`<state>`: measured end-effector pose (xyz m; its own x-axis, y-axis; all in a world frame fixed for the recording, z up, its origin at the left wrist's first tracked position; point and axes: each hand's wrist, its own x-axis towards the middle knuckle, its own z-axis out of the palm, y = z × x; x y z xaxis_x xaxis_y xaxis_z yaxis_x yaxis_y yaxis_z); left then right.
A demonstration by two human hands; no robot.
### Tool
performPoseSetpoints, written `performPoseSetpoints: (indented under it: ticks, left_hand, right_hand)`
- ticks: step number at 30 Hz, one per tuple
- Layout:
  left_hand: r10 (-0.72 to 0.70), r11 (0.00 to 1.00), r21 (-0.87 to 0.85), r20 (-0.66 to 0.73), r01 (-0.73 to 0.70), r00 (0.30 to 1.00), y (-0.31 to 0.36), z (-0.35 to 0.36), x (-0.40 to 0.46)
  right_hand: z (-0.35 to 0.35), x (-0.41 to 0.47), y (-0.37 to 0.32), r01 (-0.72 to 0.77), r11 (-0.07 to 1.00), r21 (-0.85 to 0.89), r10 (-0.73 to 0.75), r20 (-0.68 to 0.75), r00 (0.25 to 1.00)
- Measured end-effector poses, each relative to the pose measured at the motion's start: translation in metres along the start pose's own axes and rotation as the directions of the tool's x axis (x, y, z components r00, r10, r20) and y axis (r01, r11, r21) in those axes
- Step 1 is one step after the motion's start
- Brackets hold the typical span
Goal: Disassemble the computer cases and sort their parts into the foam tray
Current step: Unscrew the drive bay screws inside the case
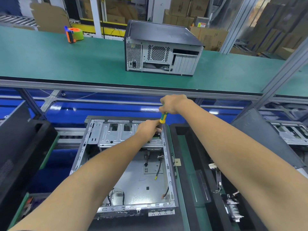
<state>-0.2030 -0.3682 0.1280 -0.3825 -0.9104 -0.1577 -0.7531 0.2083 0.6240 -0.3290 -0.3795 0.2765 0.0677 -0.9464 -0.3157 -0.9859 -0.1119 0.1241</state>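
A green table [66, 60] crosses the far side, carrying a closed computer case [160, 49] and a tape dispenser [73, 34]; cardboard boxes stack behind. Near you lies the opened case [133, 164]. Your right hand [171, 104] grips the screwdriver [163, 117]; your left hand [150, 128] pinches its shaft, tip hidden. The foam tray [186, 164] sits right, partly cut off.

A factory assembly line: a long green conveyor belt [83, 64] on aluminium framing [281, 75], stacked cardboard boxes [181, 14] behind it, and an opened computer case [126, 164] at the workstation.
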Motion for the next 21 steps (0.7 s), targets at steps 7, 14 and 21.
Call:
performPoseSetpoints:
  ticks: [7, 14, 21]
  left_hand:
    - [-0.003, 1.000, 0.028, 0.021, 0.003, 1.000, 0.0016, -0.0007, -0.0017]
    - [0.027, 0.999, -0.024, 0.013, -0.027, 1.000, -0.0033, -0.0006, 0.0039]
    - [0.113, 0.985, 0.130, -0.019, -0.109, 0.993, -0.0082, 0.0009, 0.0064]
  right_hand:
    - [-0.0005, -0.0020, -0.0038, 0.102, 0.994, 0.034, -0.102, -0.002, 0.995]
    - [0.0004, -0.0030, -0.0009, 0.023, 0.997, 0.078, -0.021, -0.022, 1.000]
    - [-0.0024, -0.0009, -0.0082, 0.077, 0.997, -0.008, -0.077, -0.001, 0.997]
